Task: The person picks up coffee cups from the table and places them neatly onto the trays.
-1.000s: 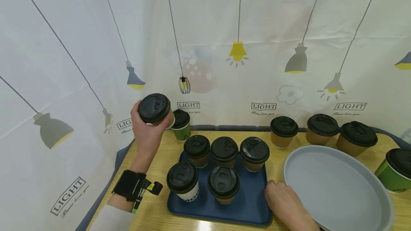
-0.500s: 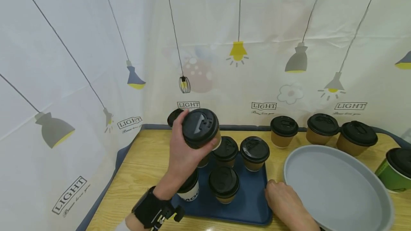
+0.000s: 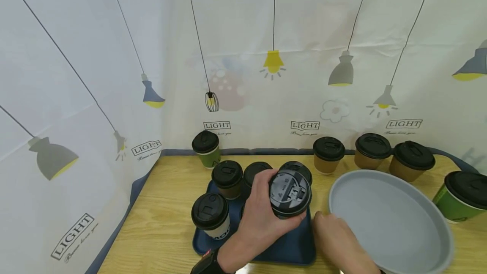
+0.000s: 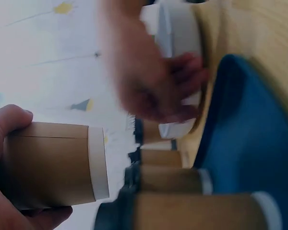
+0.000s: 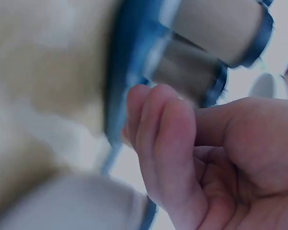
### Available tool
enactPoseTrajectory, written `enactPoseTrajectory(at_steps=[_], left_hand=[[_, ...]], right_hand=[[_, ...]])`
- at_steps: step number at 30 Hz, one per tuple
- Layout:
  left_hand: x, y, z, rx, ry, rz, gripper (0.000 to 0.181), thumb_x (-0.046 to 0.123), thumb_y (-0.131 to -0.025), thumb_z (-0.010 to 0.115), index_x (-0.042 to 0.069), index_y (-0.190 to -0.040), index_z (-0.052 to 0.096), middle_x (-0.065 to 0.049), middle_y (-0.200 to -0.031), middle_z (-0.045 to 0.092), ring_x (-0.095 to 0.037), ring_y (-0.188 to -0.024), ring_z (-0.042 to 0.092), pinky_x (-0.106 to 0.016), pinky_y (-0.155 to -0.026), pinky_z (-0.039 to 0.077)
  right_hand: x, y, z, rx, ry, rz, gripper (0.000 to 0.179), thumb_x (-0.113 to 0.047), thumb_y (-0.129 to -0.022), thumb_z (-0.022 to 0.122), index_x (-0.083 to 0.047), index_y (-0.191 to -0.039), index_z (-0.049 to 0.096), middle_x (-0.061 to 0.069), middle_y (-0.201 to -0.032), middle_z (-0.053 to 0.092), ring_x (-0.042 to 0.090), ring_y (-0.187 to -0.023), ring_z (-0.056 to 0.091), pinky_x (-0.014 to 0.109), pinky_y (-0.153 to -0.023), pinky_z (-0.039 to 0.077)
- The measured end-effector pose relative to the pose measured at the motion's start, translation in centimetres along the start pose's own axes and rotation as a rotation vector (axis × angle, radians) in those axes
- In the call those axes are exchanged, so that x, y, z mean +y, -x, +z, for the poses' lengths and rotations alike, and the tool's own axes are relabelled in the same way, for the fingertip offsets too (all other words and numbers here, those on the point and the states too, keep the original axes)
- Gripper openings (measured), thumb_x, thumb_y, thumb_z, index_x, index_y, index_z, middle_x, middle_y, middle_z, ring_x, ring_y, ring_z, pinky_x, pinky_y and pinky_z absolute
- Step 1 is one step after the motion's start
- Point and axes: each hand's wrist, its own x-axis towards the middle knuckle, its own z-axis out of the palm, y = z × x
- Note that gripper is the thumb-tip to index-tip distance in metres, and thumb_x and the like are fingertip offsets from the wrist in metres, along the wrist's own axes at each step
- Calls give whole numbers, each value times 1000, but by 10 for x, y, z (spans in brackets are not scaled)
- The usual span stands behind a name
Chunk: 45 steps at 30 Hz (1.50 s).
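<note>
My left hand (image 3: 260, 221) grips a brown paper coffee cup (image 4: 53, 163) by its side, its black lid (image 3: 290, 191) tilted toward the head camera. It holds the cup above the right part of a blue tray (image 3: 291, 246). On that tray stand a white coffee cup (image 3: 211, 215) and several brown lidded ones, such as the back-left coffee cup (image 3: 227, 179); the left hand hides part of them. Beside the tray's right edge is my right hand (image 3: 338, 240), fingers loosely bent with nothing in them. The left wrist view shows it blurred, apart from the tray.
A grey oval tray (image 3: 389, 219) lies to the right. Behind it stand three brown lidded cups, one being the left cup (image 3: 329, 155). A green cup (image 3: 206, 149) is at the back left, another green cup (image 3: 462, 195) at far right. A printed curtain (image 3: 247, 75) hangs behind.
My left hand has carried the brown coffee cup from the back left, rightward and nearer, over the tray. The right hand stays by the tray's right edge. The head view has shifted slightly.
</note>
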Motion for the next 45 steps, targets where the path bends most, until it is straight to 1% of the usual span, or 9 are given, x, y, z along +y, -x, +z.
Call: enactPoseTrajectory(at_steps=[2,6,13,17,22,28,33,38,45], left_hand=[[-1,3,8,-27,-35,23,94,32,-76,94,15,-149,38,-3,-140,46,-18,-116,60,-40,-96,56],[-6,10,19,-49,-136,98,95,36,-77,93,13,-150,37,-5,-139,50,-21,-118,60,-42,-97,56],[-21,14,32,69,-609,324,104,71,-69,84,16,-149,51,0,-136,61,-22,-121,57,-49,-108,46],[-28,16,38,65,-747,377,106,82,-65,79,15,-145,57,0,-132,64,-22,-122,57,-55,-112,42],[-32,20,40,29,-833,374,107,90,-62,73,14,-137,62,-2,-124,67,-23,-118,58,-58,-113,40],[-31,21,41,-86,-939,348,109,95,-67,62,13,-137,60,-3,-126,66,-24,-118,57,-63,-116,34],[-32,22,44,-132,-987,339,108,96,-70,57,11,-135,61,-6,-124,66,-25,-118,57,-65,-116,33],[-34,23,46,-171,-1020,321,112,97,-72,53,9,-140,59,-9,-130,63,-28,-124,55,-69,-116,29],[-34,23,43,-233,-1063,257,115,99,-74,45,10,-146,57,-10,-143,60,-33,-136,50,-71,-118,23]], right_hand=[[4,3,-14,-34,6,9,19,3,-86,69,-6,-73,57,12,-63,60,33,-57,63,48,-48,51],[16,4,-38,-99,-30,76,22,-3,-98,61,-4,-77,55,10,-63,58,31,-57,63,46,-48,50],[32,5,-52,-79,-80,140,20,-6,-102,56,-2,-83,61,8,-67,61,29,-59,64,49,-52,52],[36,7,-52,-38,-95,151,19,-9,-101,58,-3,-84,64,6,-69,63,24,-59,63,47,-53,52],[39,8,-49,-25,-111,173,16,-10,-100,60,-2,-88,68,4,-72,66,19,-57,60,42,-52,51],[40,7,-48,-50,-109,206,16,-11,-100,61,-3,-87,68,3,-71,66,18,-57,59,42,-53,51],[41,6,-47,-56,-97,209,17,-12,-99,61,-5,-85,68,2,-70,65,18,-56,58,41,-52,50],[41,7,-44,-47,-101,206,20,-12,-99,62,-6,-82,67,1,-69,64,16,-55,57,40,-51,49],[41,6,-41,-40,-102,189,21,-12,-99,62,-6,-79,68,2,-71,66,16,-56,59,40,-52,52]])
